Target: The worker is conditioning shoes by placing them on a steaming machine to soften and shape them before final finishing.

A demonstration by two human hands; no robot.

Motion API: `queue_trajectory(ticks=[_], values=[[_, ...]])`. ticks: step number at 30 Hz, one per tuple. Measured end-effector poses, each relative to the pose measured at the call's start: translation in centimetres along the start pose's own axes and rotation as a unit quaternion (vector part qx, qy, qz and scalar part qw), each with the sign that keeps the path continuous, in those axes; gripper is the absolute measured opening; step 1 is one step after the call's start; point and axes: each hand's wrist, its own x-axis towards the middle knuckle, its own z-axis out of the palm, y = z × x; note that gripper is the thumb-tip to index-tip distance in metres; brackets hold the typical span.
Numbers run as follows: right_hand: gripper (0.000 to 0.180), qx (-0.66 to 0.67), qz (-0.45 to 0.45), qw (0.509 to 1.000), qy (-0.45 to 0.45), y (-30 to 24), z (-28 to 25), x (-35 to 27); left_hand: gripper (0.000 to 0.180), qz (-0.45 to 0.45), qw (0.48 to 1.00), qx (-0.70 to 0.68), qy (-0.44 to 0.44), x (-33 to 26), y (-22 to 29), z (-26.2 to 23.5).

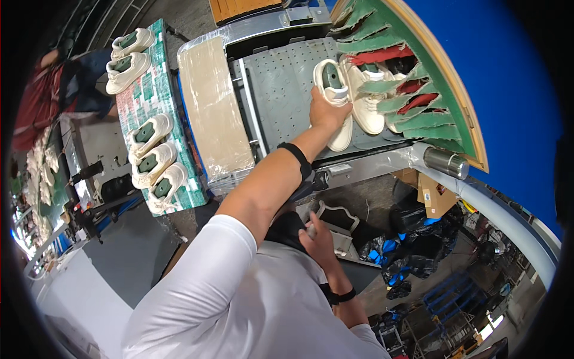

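Cream sneaker [333,90] with a grey-green insert inside, lying sole-down on a perforated grey machine bed, toe toward the person, gripped at its side by the left hand, just beside a second cream sneaker [366,99]

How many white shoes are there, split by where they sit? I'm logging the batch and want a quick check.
White shoes on the perforated grey conveyor, including the shoe under the left hand: 2, perhaps more hidden behind the green flaps
White shoes on the green patterned table: 5
Total visible: 7
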Motion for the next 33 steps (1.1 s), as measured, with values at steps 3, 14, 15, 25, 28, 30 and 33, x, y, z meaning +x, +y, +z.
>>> queue_trajectory(ticks=[3, 14, 15, 25, 28, 30, 33], values=[[0.072, 0.014, -0.007, 1.000, 0.009, -0.1, -0.6, 0.2, 0.083, 0.023, 0.993, -0.113, -0.034, 1.4, -1.7, -2.6], [0.072, -0.009, -0.194, 0.979, -0.055, -8.8, 0.5, 8.1, 0.071, 0.027, 0.991, -0.078, 0.105, -10.8, -8.5, -24.9], [0.073, 0.000, -0.225, 0.971, -0.075, -9.9, 0.8, 8.9, 0.081, 0.008, 0.993, -0.039, 0.112, -11.6, -9.4, -26.1], [0.082, -0.135, -0.384, 0.898, -0.165, -19.6, 5.6, 11.1, 0.077, 0.007, 0.997, 0.073, -0.007, -13.3, -13.0, -36.3], [0.087, -0.211, -0.474, 0.845, -0.131, -20.9, 7.0, 12.6, 0.057, -0.085, 0.990, -0.107, -0.042, -12.5, -12.4, -39.7], [0.089, -0.243, -0.504, 0.820, -0.118, -21.1, 7.6, 12.8, 0.063, 0.040, 0.986, -0.114, 0.116, -11.4, -11.9, -40.4], [0.090, -0.316, -0.523, 0.783, -0.111, -21.7, 7.8, 13.0, 0.074, 0.247, 0.956, 0.096, 0.124, -9.6, -11.2, -39.1]])
